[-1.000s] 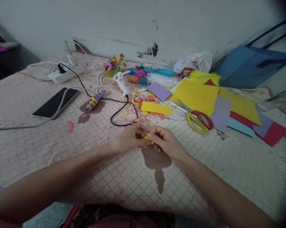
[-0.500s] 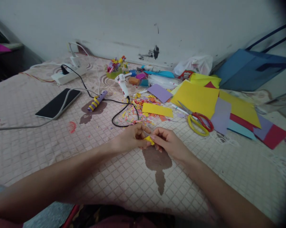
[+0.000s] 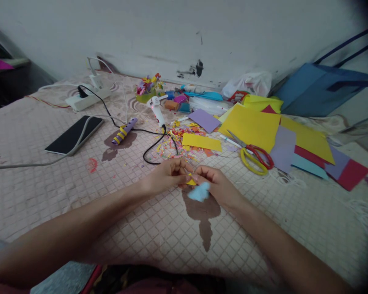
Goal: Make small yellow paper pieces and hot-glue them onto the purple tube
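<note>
Both my hands meet over the checked pink bedspread (image 3: pixel 80 196). My left hand (image 3: pixel 167 175) and my right hand (image 3: pixel 216 184) pinch a small yellow piece of paper (image 3: pixel 190 181) between their fingertips, fingers closed on it. A blurred light blue scrap (image 3: pixel 199 192) shows just below the yellow piece, at my right hand's fingers; whether it is held I cannot tell. A dark stain (image 3: pixel 202 212) lies under my hands.
Paper scraps (image 3: pixel 178 143), a yellow strip (image 3: pixel 201 142), red-and-yellow scissors (image 3: pixel 254 155) and coloured sheets (image 3: pixel 288 139) lie ahead. A glue gun (image 3: pixel 156 107) with black cord, a purple roll (image 3: pixel 123 131), a phone (image 3: pixel 75 134) and a power strip (image 3: pixel 86 97) sit to the left.
A light blue scrap has appeared beneath the yellow piece at my right fingers. Both hands stayed in place, still pinching the yellow paper.
</note>
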`<state>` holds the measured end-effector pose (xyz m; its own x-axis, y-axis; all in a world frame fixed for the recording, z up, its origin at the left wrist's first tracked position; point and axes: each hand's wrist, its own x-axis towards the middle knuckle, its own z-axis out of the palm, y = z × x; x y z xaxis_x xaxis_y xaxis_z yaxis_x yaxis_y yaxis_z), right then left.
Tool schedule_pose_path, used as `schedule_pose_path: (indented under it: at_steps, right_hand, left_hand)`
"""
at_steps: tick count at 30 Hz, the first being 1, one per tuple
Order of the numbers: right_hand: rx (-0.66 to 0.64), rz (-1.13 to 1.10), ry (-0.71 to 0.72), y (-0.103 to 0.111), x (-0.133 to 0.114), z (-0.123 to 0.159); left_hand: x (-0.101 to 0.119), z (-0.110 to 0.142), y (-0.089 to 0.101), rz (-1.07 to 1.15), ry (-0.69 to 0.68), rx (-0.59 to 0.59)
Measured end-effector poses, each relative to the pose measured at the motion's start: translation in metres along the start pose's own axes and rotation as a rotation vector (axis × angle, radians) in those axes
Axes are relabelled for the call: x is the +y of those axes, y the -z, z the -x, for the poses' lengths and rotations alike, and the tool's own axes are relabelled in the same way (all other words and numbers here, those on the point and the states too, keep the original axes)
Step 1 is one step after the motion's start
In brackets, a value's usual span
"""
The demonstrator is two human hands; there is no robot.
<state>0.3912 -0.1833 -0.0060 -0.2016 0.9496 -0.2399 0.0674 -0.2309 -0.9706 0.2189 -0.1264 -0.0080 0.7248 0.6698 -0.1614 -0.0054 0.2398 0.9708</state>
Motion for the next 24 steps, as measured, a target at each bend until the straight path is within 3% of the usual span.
schedule_pose_path:
  at_steps: [8,16,20,24]
  right_hand:
    - [0.046,0.020,0.028,0.0004,0.0040,-0.0016]
    - [0.013,0.052,0.050,-0.0004,0.0067,-0.0031]
    - [-0.007,0.106,0.084,-0.0022,0.0070,-0.0025]
    - [-0.077,0.394,0.256,-0.0096,0.0053,0.0001]
  left_hand:
    - [0.0032,-0.0039,0.0050,-0.068,0.056,-0.048]
    - [-0.0015,-0.0045,0.0061,-0.090,-0.027,-0.029]
    - [0.0004,-0.0042,0.0058,-0.026,-0.084,0.094]
    - [0.0042,-0.0076,0.0086,0.090,-0.133,0.326]
